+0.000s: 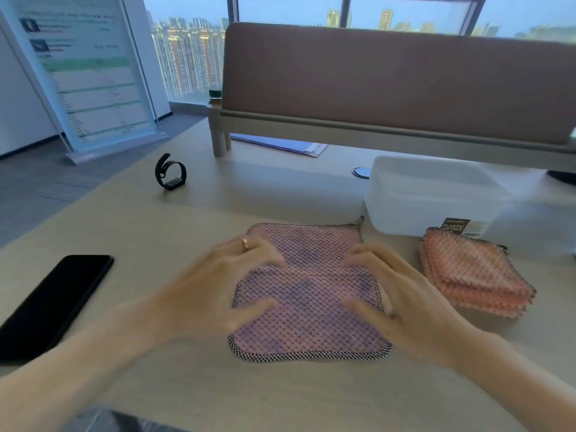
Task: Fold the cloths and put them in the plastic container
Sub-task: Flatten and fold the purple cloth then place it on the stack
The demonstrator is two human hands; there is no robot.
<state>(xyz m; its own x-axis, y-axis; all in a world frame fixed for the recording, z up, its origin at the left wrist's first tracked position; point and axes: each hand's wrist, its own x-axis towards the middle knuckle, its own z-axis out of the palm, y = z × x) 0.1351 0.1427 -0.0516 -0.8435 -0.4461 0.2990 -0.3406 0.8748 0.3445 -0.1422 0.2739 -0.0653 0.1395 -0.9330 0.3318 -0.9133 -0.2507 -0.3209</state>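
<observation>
A pink waffle-textured cloth (pixel 308 288) with a black-and-white trim lies spread flat on the table in front of me. My left hand (pixel 218 282) hovers at its left edge and my right hand (pixel 396 291) at its right edge; both are blurred, with fingers spread and loosely bent, holding nothing. A stack of several folded pink cloths (pixel 473 272) sits to the right. Behind the stack stands a translucent white plastic container (pixel 433 194) with a dark label; its inside is not clear to see.
A black phone (pixel 53 304) lies at the left of the table. A black smartwatch (pixel 170 172) stands at the back left. A padded brown desk divider (pixel 389 79) and some papers (pixel 286 145) bound the far side.
</observation>
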